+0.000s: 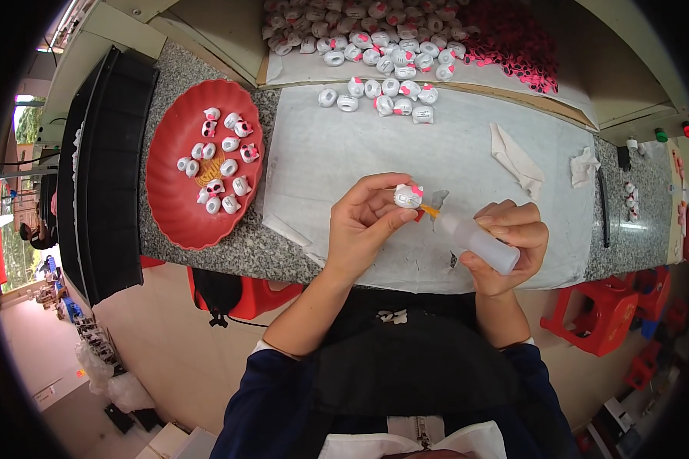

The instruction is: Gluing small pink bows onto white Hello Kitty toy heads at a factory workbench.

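Note:
Between the thumb and fingers of my left hand (pixel 369 222) is a small white cat-head figure (pixel 408 196) with a pink bow. My right hand (pixel 513 241) grips a translucent white squeeze bottle (pixel 478 241), tilted so that its thin yellow-orange nozzle (pixel 430 210) points at the figure. The nozzle tip is at or very close to the figure's lower right side; whether they touch I cannot tell. Something small and red shows just under the figure. Both hands are above the white paper sheet (pixel 344 153) covering the worktop.
On the left, a red scalloped tray (pixel 161 183) holds several cat heads, some with dark-and-pink pieces. Loose heads (pixel 386 86) line the sheet's far edge. Behind lie heaps of white heads and pink pieces (pixel 513 46). Crumpled tissue (pixel 517 161) lies right; a black bin (pixel 103 176) stands far left.

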`<state>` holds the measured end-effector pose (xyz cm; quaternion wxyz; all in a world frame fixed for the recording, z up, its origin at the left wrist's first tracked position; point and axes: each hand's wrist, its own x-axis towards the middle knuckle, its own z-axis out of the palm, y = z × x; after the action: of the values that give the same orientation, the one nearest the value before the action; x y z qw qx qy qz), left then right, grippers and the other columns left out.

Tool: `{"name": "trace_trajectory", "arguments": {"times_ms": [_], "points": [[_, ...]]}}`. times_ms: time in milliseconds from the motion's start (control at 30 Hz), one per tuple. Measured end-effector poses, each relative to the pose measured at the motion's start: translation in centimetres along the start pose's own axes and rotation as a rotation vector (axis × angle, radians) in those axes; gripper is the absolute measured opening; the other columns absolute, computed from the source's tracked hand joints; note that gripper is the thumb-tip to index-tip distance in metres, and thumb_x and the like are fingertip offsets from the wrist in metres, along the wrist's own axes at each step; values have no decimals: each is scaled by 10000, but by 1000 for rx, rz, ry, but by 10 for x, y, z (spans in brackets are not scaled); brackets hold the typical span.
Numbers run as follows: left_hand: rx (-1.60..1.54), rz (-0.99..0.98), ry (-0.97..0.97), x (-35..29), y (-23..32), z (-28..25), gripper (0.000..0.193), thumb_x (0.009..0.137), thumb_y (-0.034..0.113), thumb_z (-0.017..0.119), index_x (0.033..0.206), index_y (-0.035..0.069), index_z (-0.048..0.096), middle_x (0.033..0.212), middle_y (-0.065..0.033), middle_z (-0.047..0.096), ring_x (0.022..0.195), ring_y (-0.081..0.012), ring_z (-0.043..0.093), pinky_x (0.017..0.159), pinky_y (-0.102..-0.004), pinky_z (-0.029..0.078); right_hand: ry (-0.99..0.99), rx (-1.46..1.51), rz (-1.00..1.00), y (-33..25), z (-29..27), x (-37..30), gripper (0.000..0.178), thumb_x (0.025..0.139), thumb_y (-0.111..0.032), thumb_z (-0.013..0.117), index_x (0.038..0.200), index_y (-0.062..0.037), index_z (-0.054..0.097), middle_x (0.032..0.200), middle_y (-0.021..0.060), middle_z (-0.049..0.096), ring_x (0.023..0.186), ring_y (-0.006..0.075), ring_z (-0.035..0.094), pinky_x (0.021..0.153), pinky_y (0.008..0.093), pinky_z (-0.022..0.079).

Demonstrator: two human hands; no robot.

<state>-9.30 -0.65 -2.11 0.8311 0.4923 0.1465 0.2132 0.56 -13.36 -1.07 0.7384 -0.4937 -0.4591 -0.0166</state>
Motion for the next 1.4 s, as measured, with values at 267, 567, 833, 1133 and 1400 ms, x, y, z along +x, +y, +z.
{"name": "trace_trajectory", "arguments": {"times_ms": [267,567,833,1133,1400], "points": [[246,200,-8,2,-7,-2,316,669,-81,587,969,-8,517,957,-73,482,855,-136,510,736,-245,442,-6,-24,3,0,1,0,475,528,-28,748,896,-58,449,813,92,469,658,147,511,541,241,429],[346,259,2,2,-8,-1,310,664,-69,591,959,6,533,961,-83,484,849,-139,499,719,-244,427,-34,22,3,0,0,0,475,520,-11,744,890,-52,449,810,94,472,638,146,503,535,232,430],[320,217,-35,2,-6,-2,312,678,-100,557,973,-25,489,993,-98,463,909,-164,480,791,-271,399,-20,0,4,2,-1,1,441,533,7,721,881,-44,455,830,100,464,633,141,491,551,237,411],[37,99,110,2,0,-5,329,694,-70,553,1000,0,456,978,-90,509,904,-146,498,796,-277,410,80,27,378,-1,-37,28,327,633,-112,660,807,-42,392,818,92,440,667,148,474,568,258,419],[-10,134,143,0,3,-4,325,704,-60,556,1007,7,456,980,-86,506,899,-136,493,790,-257,404,-117,-68,682,69,-73,106,221,692,-16,539,877,-38,419,827,60,478,767,167,523,589,288,442]]}}
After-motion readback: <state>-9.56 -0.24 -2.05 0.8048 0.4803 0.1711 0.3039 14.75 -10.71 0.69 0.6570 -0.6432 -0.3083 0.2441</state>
